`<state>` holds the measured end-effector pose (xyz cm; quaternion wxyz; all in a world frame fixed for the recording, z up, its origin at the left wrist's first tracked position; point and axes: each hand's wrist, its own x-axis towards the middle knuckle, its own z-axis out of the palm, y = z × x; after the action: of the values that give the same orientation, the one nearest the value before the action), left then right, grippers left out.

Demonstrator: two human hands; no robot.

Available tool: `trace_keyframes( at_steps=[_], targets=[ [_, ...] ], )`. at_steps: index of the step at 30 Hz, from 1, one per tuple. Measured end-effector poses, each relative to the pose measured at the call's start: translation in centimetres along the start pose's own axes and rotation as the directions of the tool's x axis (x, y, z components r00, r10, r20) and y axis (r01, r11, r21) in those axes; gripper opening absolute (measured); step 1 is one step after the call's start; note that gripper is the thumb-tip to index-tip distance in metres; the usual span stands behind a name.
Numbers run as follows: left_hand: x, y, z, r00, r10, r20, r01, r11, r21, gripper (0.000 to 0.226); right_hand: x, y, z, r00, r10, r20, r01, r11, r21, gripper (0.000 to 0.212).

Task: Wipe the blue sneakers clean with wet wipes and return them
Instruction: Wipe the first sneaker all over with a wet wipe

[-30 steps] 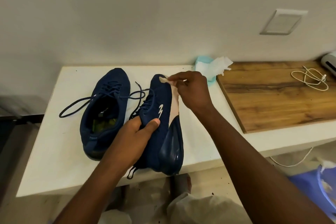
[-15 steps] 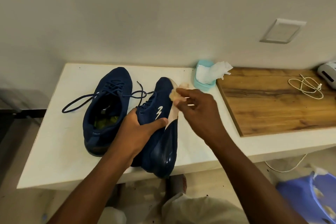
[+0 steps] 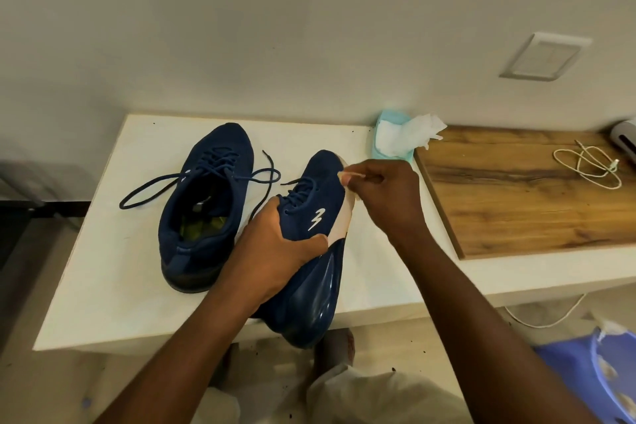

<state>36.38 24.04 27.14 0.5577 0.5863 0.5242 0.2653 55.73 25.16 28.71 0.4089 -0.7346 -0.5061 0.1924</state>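
Observation:
Two dark blue sneakers are on the white table. The left sneaker stands flat, laces loose. The right sneaker is tipped on its side with its heel past the table's front edge; my left hand grips it around the middle. My right hand pinches a small soiled wet wipe against the pale sole edge near the toe. A teal pack of wet wipes with a white wipe sticking out lies behind my right hand.
A wooden board lies on the right with a coiled white cable on it. A white device sits at the far right edge. A blue plastic bin stands on the floor at lower right. A wall runs behind the table.
My right hand with the wipe slid along the sole edge toward the heel and is now back near the toe. My left hand kept its hold on the sneaker.

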Motion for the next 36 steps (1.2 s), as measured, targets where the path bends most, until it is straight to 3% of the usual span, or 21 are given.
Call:
trace_keyframes(
  at_steps=[5, 12, 20, 24, 28, 36],
  targets=[
    [-0.1, 0.1, 0.7, 1.0, 0.021, 0.006, -0.021, 0.999, 0.035, 0.047, 4.9, 0.7, 1.2, 1.0, -0.02, -0.001, 0.02, 0.995, -0.1, 0.017],
    [0.0, -0.5, 0.3, 0.998, -0.004, -0.065, 0.006, 1.0, 0.029, 0.055, 5.9, -0.4, 1.9, 0.984, -0.047, 0.172, 0.099, 0.945, -0.312, 0.023],
    [-0.1, -0.3, 0.7, 0.999, 0.009, -0.046, -0.008, 1.0, 0.03, 0.056, 0.3, 1.4, 0.3, 0.996, -0.039, 0.08, 0.058, 0.967, -0.248, 0.019],
    [-0.1, -0.3, 0.8, 0.999, 0.009, -0.043, -0.007, 0.999, 0.035, 0.058, 5.8, 0.2, 1.2, 0.995, 0.009, 0.104, 0.014, 0.975, -0.221, 0.016],
    [-0.2, -0.5, 0.4, 0.997, -0.017, -0.08, 0.019, 1.0, 0.016, 0.056, 8.4, -0.6, 2.0, 0.973, 0.042, 0.227, 0.006, 0.979, -0.206, 0.017],
    [0.0, -0.6, 0.5, 0.996, 0.008, -0.089, -0.007, 1.0, 0.016, 0.055, 0.6, 0.6, -1.0, 0.979, -0.029, 0.2, 0.085, 0.958, -0.273, 0.019]
  ],
)
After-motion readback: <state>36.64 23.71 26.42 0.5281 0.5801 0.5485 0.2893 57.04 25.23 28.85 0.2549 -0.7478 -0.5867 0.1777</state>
